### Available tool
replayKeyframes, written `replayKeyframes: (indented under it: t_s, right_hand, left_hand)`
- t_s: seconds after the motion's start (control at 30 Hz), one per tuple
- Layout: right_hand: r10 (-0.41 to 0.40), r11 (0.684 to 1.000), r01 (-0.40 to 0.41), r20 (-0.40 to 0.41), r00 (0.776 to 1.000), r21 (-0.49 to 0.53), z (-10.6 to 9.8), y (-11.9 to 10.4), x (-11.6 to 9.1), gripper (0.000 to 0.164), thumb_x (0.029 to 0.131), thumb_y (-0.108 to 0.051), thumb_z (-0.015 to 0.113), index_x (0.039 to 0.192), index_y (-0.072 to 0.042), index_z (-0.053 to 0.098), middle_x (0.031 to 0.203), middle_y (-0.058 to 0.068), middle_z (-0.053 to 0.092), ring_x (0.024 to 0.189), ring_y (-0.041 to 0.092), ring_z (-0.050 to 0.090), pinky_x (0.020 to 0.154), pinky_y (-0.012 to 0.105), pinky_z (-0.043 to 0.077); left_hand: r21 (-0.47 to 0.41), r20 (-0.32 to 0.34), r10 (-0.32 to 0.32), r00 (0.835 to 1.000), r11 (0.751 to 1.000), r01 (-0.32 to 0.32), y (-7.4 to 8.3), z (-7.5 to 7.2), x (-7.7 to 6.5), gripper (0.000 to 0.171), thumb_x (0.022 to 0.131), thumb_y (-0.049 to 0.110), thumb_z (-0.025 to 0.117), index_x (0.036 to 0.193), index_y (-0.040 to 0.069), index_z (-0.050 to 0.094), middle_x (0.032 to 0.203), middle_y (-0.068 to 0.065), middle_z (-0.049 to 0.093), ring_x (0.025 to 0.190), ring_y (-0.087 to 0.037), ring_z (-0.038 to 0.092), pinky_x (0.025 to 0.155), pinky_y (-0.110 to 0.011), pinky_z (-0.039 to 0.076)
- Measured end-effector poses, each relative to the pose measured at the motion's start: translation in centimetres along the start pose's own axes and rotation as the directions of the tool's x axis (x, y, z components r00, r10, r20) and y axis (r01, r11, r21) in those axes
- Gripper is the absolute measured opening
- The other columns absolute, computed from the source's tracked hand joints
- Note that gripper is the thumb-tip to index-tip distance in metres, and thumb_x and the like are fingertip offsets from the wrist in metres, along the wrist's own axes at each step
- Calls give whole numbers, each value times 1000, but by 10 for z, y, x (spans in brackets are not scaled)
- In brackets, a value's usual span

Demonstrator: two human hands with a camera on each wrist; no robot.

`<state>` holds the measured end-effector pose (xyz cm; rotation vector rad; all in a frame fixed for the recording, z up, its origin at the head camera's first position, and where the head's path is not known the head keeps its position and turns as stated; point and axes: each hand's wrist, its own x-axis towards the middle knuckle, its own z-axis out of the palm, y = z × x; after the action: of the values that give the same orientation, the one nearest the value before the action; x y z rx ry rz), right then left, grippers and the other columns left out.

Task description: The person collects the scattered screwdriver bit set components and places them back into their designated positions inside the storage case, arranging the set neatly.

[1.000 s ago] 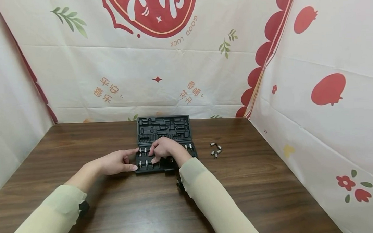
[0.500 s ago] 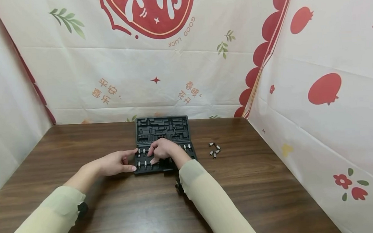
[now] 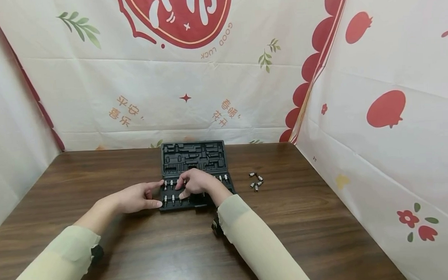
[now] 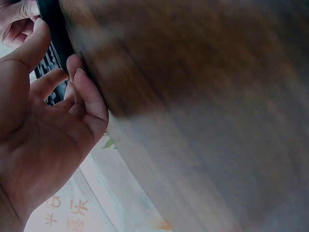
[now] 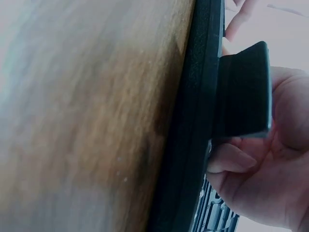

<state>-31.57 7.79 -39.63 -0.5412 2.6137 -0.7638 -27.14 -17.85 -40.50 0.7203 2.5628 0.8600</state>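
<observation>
A black plastic socket case (image 3: 161, 209) lies with its lid raised on the table, silver-ended bit sockets (image 3: 173, 198) standing out in its lower tray. My left hand (image 3: 135, 197) touches the case's left side, thumb at the front corner and index finger farther back. The left wrist view shows this hand (image 4: 53, 116) palm up at the case edge. Over the tray, my right hand (image 3: 197, 183) reaches down with bent fingers, thumb and index tips spread among the bit sockets. I cannot tell whether they grip one. Behind the latch, the right wrist view shows this hand (image 5: 275, 179) bent.
Several loose bit sockets (image 3: 256, 182) lie on the wooden table (image 3: 165, 249) to the right of the case. The moulded lid (image 3: 193, 157) stands raised at the back. A patterned cloth (image 3: 147, 76) hangs behind the table and along its sides. The latch (image 5: 244, 92) sticks out in front.
The whole head view shifts slightly left and down. Both hands stay at the case in nearly the same places, and the loose bit sockets keep their arrangement.
</observation>
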Motion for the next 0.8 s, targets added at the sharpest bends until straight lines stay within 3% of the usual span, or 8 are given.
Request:
replayKeyframes:
  t_s: [0.13, 0.27, 0.43, 0.57, 0.8]
  right_hand:
    - [-41, 998, 40, 14, 999, 43, -1, 5, -3, 15, 94, -23, 90, 107, -23, 83, 106, 0, 72, 83, 16, 55, 84, 33, 48]
    - [-58, 994, 54, 32, 998, 96, -3, 9, -4, 18, 94, -23, 90, 110, -22, 83, 98, -3, 68, 84, 14, 56, 81, 32, 47]
    - [-104, 983, 91, 74, 992, 159, -6, 15, -9, 24, 99, -26, 84, 122, -20, 81, 97, -2, 72, 84, 15, 61, 76, 32, 51]
    - [-151, 967, 134, 62, 987, 216, -12, 21, -16, 28, 103, -29, 78, 129, -19, 79, 98, -2, 73, 81, 16, 64, 73, 32, 54]
    - [-214, 942, 202, 16, 977, 269, -31, 34, -34, 26, 105, -33, 74, 124, -15, 78, 101, -1, 72, 83, 17, 62, 78, 36, 54]
  left_hand:
    - [-2, 2, 0, 1000, 1000, 0, 0, 0, 0, 84, 104, 32, 78, 169, -1, 37, 82, -3, 58, 73, -17, 52, 71, -33, 43]
    - [-5, 4, 0, 1000, 1000, 0, 0, 0, -1, 84, 104, 32, 78, 169, -1, 37, 82, -3, 58, 73, -17, 52, 71, -33, 43]
    - [2, 0, 8, 1000, 1000, -8, 0, 0, -2, 83, 104, 32, 78, 169, -1, 37, 81, -3, 58, 73, -17, 52, 71, -33, 43]
    - [6, -7, 18, 1000, 1000, -17, -1, 1, -1, 82, 104, 33, 78, 169, 0, 39, 82, -3, 58, 74, -16, 53, 72, -33, 43]
    - [8, -15, 18, 1000, 1000, -18, -1, 0, 0, 84, 103, 32, 79, 168, -1, 39, 80, -2, 57, 74, -16, 53, 73, -32, 44]
